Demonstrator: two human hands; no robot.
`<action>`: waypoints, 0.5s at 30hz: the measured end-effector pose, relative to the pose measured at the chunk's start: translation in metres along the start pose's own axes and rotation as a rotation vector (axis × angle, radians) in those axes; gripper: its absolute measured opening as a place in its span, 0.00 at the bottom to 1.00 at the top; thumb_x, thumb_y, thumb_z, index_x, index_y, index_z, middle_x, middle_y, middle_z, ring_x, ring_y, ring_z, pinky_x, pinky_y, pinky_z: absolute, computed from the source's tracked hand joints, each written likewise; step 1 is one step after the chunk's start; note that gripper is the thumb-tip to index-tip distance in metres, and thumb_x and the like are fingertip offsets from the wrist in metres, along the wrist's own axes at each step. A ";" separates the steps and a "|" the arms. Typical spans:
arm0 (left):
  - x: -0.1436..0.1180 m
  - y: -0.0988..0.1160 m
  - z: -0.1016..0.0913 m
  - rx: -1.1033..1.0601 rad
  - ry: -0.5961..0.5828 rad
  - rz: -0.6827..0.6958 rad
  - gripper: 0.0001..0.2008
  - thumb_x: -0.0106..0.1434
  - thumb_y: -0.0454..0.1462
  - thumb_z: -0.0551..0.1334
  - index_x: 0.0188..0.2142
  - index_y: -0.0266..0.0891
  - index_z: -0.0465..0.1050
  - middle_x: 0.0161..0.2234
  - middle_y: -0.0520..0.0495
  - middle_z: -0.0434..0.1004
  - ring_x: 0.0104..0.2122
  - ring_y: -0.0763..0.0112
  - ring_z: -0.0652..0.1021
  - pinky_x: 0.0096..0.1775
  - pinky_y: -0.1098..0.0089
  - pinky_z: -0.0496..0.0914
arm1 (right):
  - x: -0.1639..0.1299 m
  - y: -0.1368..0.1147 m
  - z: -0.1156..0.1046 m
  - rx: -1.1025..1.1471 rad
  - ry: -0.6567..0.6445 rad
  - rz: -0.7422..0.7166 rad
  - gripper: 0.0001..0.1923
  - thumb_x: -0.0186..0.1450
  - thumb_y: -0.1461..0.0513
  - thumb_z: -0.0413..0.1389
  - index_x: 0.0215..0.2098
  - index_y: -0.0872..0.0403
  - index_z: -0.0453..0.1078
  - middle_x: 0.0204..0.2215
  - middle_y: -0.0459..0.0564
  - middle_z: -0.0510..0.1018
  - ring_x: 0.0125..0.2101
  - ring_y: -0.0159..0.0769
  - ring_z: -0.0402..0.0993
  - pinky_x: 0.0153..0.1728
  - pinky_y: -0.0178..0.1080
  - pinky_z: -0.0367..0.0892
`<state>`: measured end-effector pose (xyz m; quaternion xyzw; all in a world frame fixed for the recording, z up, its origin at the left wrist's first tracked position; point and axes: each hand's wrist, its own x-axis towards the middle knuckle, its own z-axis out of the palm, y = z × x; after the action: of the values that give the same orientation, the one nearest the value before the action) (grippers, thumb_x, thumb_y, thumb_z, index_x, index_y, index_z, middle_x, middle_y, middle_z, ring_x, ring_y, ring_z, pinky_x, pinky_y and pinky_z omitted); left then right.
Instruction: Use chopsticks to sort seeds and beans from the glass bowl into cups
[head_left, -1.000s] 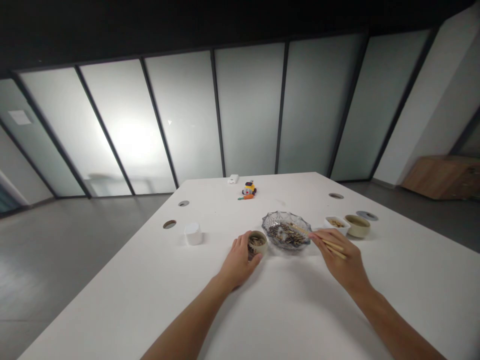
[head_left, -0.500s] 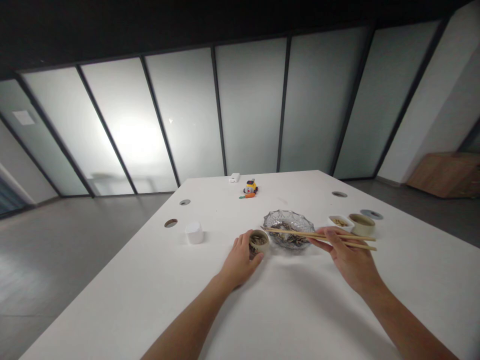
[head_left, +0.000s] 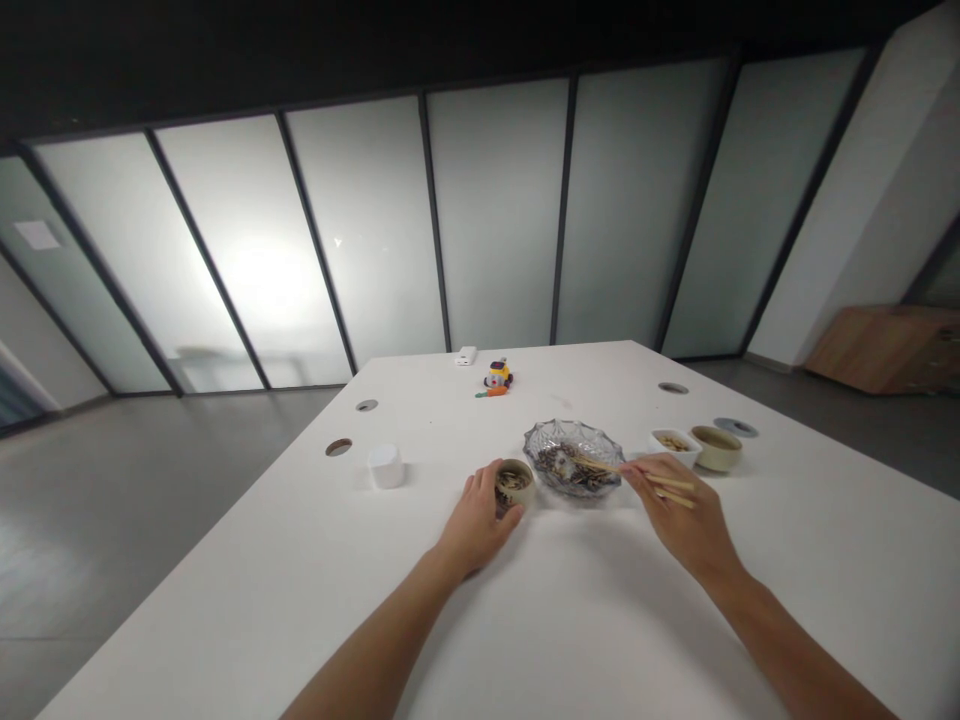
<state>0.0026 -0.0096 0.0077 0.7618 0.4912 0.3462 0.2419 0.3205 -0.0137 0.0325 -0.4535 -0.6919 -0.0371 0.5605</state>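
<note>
My left hand (head_left: 478,525) cups a small beige bowl (head_left: 515,482) that holds dark striped seeds. Just right of it stands a clear glass dish (head_left: 574,458) filled with more of those seeds. My right hand (head_left: 684,525) grips a pair of wooden chopsticks (head_left: 639,478); their tips reach into the glass dish among the seeds. Both forearms stretch over the white table (head_left: 570,620).
A small white dish (head_left: 673,444) with pale bits and a beige bowl (head_left: 715,447) stand right of the glass dish. A white cup (head_left: 387,466) is at the left. A small toy (head_left: 497,378) and a white block (head_left: 466,356) lie at the far edge. Round cable holes (head_left: 338,447) dot the table.
Half a second ago the chopsticks were raised level, reaching toward the small bowl; now their tips are back down in the glass dish. The left hand has stayed on the small bowl.
</note>
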 end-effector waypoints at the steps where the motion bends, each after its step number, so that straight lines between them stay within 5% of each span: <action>1: 0.000 0.000 0.000 -0.001 -0.001 -0.001 0.36 0.70 0.39 0.69 0.74 0.44 0.62 0.71 0.35 0.72 0.71 0.46 0.71 0.74 0.47 0.65 | 0.000 0.001 0.000 -0.003 -0.001 -0.004 0.25 0.80 0.41 0.56 0.38 0.48 0.83 0.36 0.52 0.87 0.36 0.45 0.86 0.38 0.45 0.81; 15: 0.001 0.001 0.000 0.011 -0.019 -0.016 0.36 0.71 0.39 0.68 0.75 0.41 0.61 0.72 0.34 0.71 0.72 0.47 0.71 0.75 0.49 0.64 | 0.001 0.000 0.000 -0.015 0.063 -0.038 0.25 0.79 0.40 0.59 0.37 0.48 0.84 0.34 0.52 0.88 0.34 0.45 0.86 0.38 0.45 0.81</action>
<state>0.0032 -0.0093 0.0091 0.7626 0.4966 0.3343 0.2453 0.3203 -0.0129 0.0338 -0.4431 -0.6823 -0.0673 0.5776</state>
